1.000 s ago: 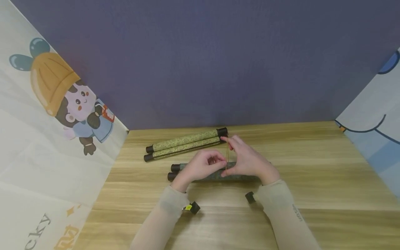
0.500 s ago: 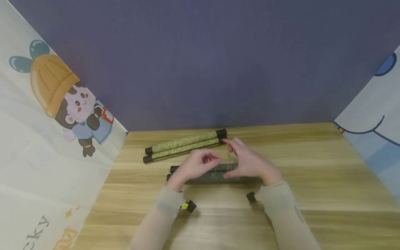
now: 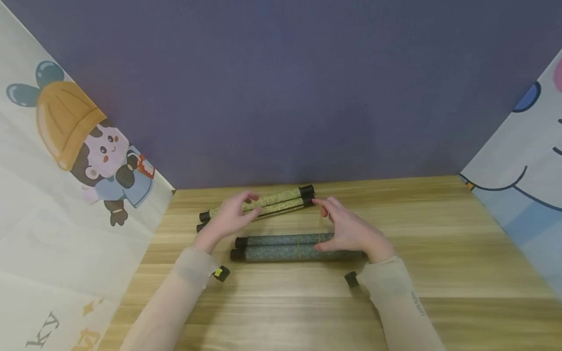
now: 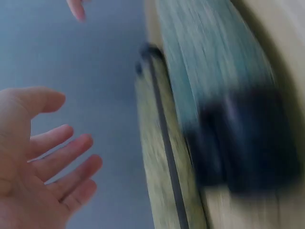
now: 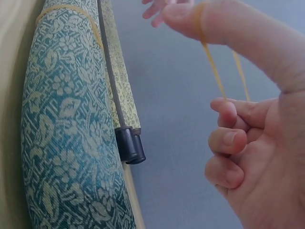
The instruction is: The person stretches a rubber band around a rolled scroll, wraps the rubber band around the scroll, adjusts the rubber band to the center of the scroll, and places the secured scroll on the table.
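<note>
My left hand (image 3: 230,217) is above the left part of the yellow patterned scroll (image 3: 283,196), fingers apart and holding nothing. In the left wrist view, its fingers (image 4: 64,160) are spread in the air. A thin yellow rubber band (image 5: 214,71) is stretched between the thumb and index finger of my right hand (image 3: 353,231); the other fingers curl in. This hand is over the right part of the blue patterned scroll (image 3: 272,253), which has two rolls side by side with black end caps. Another rubber band (image 3: 299,246) lies around the blue scroll near its middle.
The scrolls lie on a wood-grain table (image 3: 421,214). A dark blue-grey panel (image 3: 281,97) stands behind, with light printed cloths at left and right. A small black wrist device (image 3: 222,273) hangs by the left sleeve, another (image 3: 351,279) by the right.
My left hand has moved away from the right hand's rubber band, leftward over the yellow scroll, and its fingers have spread. My right hand still keeps its band stretched. More of the blue scroll is exposed.
</note>
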{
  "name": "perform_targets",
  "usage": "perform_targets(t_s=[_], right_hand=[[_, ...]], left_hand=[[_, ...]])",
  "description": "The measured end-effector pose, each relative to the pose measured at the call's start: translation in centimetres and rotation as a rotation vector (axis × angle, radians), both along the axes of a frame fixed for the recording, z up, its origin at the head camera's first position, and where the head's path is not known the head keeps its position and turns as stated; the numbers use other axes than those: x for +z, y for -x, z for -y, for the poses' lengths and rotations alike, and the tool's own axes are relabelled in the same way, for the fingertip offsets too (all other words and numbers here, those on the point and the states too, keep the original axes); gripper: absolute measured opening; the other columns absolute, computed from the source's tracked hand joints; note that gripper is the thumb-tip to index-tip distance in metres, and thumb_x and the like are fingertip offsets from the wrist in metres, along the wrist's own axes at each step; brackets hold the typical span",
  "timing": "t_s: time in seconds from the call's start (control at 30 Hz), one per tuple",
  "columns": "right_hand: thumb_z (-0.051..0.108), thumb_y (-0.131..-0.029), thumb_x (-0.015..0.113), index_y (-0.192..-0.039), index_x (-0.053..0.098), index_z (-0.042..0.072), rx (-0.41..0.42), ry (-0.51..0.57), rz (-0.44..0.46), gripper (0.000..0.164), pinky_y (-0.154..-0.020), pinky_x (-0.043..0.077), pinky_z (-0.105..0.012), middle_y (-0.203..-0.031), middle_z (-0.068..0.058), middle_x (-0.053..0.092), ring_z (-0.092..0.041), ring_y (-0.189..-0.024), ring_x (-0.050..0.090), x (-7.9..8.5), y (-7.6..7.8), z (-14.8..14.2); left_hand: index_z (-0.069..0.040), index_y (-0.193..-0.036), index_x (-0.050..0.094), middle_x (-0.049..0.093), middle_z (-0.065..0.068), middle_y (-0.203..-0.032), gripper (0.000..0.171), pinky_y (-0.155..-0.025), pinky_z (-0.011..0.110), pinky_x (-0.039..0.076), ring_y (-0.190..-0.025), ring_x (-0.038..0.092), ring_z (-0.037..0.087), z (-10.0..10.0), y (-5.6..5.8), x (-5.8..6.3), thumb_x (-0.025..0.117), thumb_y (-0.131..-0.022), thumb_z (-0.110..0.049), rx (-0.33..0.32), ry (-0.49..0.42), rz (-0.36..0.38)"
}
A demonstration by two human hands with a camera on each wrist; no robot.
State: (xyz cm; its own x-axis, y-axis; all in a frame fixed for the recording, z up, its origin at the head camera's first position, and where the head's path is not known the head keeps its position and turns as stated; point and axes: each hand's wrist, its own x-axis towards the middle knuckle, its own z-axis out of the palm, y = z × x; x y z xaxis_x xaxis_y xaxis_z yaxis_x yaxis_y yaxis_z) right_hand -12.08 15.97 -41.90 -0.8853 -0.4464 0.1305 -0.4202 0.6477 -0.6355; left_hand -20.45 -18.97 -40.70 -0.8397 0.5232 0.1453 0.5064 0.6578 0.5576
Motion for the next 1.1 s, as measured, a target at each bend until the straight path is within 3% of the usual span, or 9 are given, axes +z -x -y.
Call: perform_targets(t_s=[0.23, 0.37, 0.5, 0.7, 0.9, 1.1], right_hand=[[0.036, -0.073, 0.103, -0.169, 0.035, 0.006, -0.007, -0.013, 0.001, 0.122, -0.078, 0.050, -0.037, -0.120, -0.007, 0.050, -0.017, -0.091, 0.049, 0.1, 0.0, -0.2], [0.038, -0.072, 0.104, -0.169, 0.035, 0.007, -0.015, -0.006, 0.006, 0.123, -0.078, 0.049, -0.038, -0.119, -0.005, 0.049, -0.017, -0.090, 0.049, 0.2, 0.1, -0.3], [0.042, -0.072, 0.104, -0.169, 0.035, 0.007, -0.015, -0.018, 0.008, 0.124, -0.078, 0.049, -0.039, -0.119, -0.003, 0.048, -0.017, -0.090, 0.048, 0.2, 0.1, -0.3], [0.044, -0.071, 0.104, -0.169, 0.035, 0.006, -0.010, -0.025, 0.009, 0.125, -0.080, 0.050, -0.039, -0.120, -0.005, 0.050, -0.018, -0.092, 0.050, -0.1, 0.0, -0.3], [0.045, -0.072, 0.103, -0.169, 0.036, 0.007, -0.008, -0.025, 0.016, 0.124, -0.079, 0.048, -0.039, -0.120, -0.006, 0.050, -0.024, -0.093, 0.053, -0.4, 0.1, -0.4], [0.044, -0.071, 0.104, -0.168, 0.038, 0.008, -0.015, -0.023, 0.027, 0.122, -0.078, 0.048, -0.040, -0.119, -0.007, 0.051, -0.025, -0.092, 0.053, -0.4, 0.2, -0.4]], left_hand=[[0.002, -0.167, 0.035, 0.047, 0.028, -0.165, 0.085, -0.124, 0.066, 0.037, -0.148, 0.049, 0.048, 4.7, 2.8, -1.5, 0.076, -0.103, -0.037, 0.007, 0.212, -0.096], [0.001, -0.172, 0.021, 0.034, 0.030, -0.172, 0.102, -0.128, 0.069, 0.026, -0.157, 0.036, 0.050, 6.7, 3.5, -3.1, 0.079, -0.101, -0.045, 0.010, 0.289, -0.080], [0.000, -0.174, 0.013, 0.024, 0.028, -0.176, 0.110, -0.129, 0.070, 0.020, -0.162, 0.026, 0.049, 7.9, 3.5, -4.3, 0.078, -0.101, -0.050, 0.022, 0.306, -0.037], [0.001, -0.174, 0.012, 0.022, 0.028, -0.177, 0.112, -0.129, 0.069, 0.020, -0.162, 0.026, 0.049, 8.3, 3.4, -5.4, 0.079, -0.100, -0.051, 0.031, 0.319, -0.020], [0.006, -0.171, 0.018, 0.025, 0.032, -0.175, 0.112, -0.129, 0.069, 0.023, -0.161, 0.027, 0.050, 7.5, 3.0, -5.4, 0.079, -0.099, -0.053, 0.006, 0.347, -0.066], [0.004, -0.171, 0.021, 0.027, 0.028, -0.176, 0.106, -0.127, 0.073, 0.023, -0.162, 0.028, 0.048, 7.1, 2.9, -5.7, 0.076, -0.101, -0.054, 0.022, 0.367, -0.068]])
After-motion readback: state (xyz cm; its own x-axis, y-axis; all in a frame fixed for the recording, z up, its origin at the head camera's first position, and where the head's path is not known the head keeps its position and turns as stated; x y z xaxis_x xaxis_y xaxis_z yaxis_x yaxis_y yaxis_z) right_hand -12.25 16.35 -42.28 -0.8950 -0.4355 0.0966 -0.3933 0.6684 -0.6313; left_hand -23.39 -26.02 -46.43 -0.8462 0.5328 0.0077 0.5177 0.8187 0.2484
